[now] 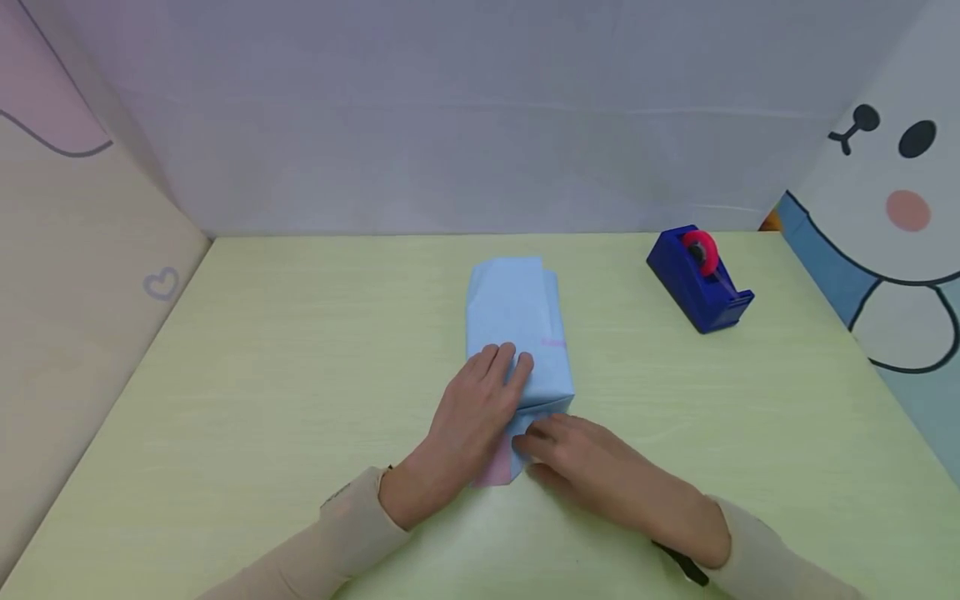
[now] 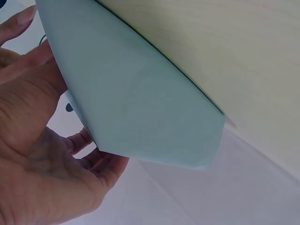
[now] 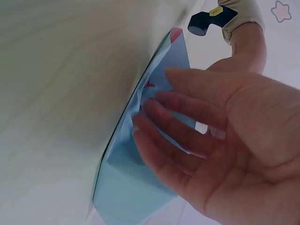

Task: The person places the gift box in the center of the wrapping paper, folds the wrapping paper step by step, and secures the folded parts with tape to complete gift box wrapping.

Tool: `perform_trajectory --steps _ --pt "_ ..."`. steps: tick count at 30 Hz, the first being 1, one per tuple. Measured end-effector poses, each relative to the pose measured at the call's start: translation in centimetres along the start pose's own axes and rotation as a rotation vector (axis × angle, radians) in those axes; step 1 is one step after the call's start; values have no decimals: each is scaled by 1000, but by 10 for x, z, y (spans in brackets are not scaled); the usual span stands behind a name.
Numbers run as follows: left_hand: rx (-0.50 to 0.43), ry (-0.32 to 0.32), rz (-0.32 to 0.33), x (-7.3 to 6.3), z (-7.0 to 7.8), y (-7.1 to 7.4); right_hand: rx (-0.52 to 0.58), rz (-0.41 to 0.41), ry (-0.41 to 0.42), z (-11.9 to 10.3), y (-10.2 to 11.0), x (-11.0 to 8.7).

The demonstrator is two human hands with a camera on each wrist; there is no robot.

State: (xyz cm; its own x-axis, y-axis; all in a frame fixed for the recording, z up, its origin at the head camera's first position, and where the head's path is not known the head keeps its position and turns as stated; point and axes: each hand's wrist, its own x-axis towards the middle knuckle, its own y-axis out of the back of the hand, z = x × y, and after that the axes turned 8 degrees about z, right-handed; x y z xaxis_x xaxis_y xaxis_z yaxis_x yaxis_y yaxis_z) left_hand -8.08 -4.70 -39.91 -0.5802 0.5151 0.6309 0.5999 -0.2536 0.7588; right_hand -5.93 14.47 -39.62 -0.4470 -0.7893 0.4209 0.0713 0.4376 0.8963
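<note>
A box-shaped package in light blue paper (image 1: 510,292) lies on the table, its near end paper folded into a flap (image 1: 495,468) with a pink area. My left hand (image 1: 474,404) rests across the top near that end, fingers extended over the paper. One smooth blue side (image 2: 131,93) fills much of the left wrist view. At the near end, my right hand (image 1: 581,458) touches the folded paper with gently bent fingers. In the right wrist view its fingertips lie along a crease in the blue end paper (image 3: 133,187), the thumb apart from the fingers.
A dark blue tape dispenser (image 1: 686,287) with a red-cored roll stands at the table's back right. White cloth (image 1: 465,167) hangs behind the pale yellow-green table (image 1: 300,358). Panels with cartoon drawings (image 1: 900,250) flank it.
</note>
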Motion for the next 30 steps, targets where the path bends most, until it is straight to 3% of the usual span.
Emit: perform_trajectory --steps 12,16,25,30 --pt "-33 -23 -1 -1 -3 0 -127 237 -246 7 17 7" --pt "-38 -23 -8 -1 -4 0 -150 217 -293 12 17 8" --pt "-92 -11 -16 -6 -7 5 -159 178 -273 20 9 8" --pt "-45 8 3 -9 -10 10 -156 189 -266 21 9 8"
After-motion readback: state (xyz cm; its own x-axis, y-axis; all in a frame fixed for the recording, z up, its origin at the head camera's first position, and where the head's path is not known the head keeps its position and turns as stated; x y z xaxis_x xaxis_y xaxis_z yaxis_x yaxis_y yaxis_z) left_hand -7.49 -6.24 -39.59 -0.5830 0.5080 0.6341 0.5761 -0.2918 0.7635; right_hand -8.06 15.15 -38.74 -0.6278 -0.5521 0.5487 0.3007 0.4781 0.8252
